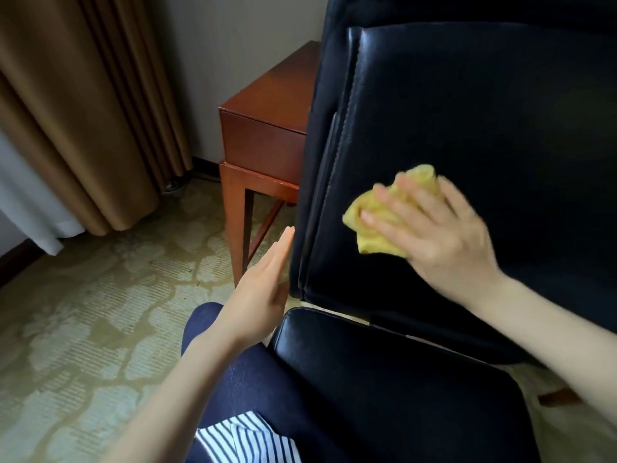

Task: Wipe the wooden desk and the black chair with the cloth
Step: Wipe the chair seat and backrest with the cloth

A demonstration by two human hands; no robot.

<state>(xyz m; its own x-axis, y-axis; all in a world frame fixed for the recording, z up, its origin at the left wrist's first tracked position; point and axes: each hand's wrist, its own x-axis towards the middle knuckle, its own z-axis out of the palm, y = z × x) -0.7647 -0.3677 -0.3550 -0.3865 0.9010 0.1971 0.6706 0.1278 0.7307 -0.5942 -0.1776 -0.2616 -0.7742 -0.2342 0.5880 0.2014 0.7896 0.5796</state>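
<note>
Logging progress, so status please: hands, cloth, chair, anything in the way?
Right hand presses yellow cloth on black chair backrest. Left hand open beside its edge. Nothing blocks the backrest.

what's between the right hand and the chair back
The yellow cloth, bunched under the right hand against the black chair back, in the head view.

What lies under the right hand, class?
A yellow cloth, pressed against the chair back. The right hand covers part of it, hiding that part and the chair beneath.

The chair (467,111) fills the right of the frame. The desk (267,142) stands left of it, the curtain (83,111) at upper left.
</note>
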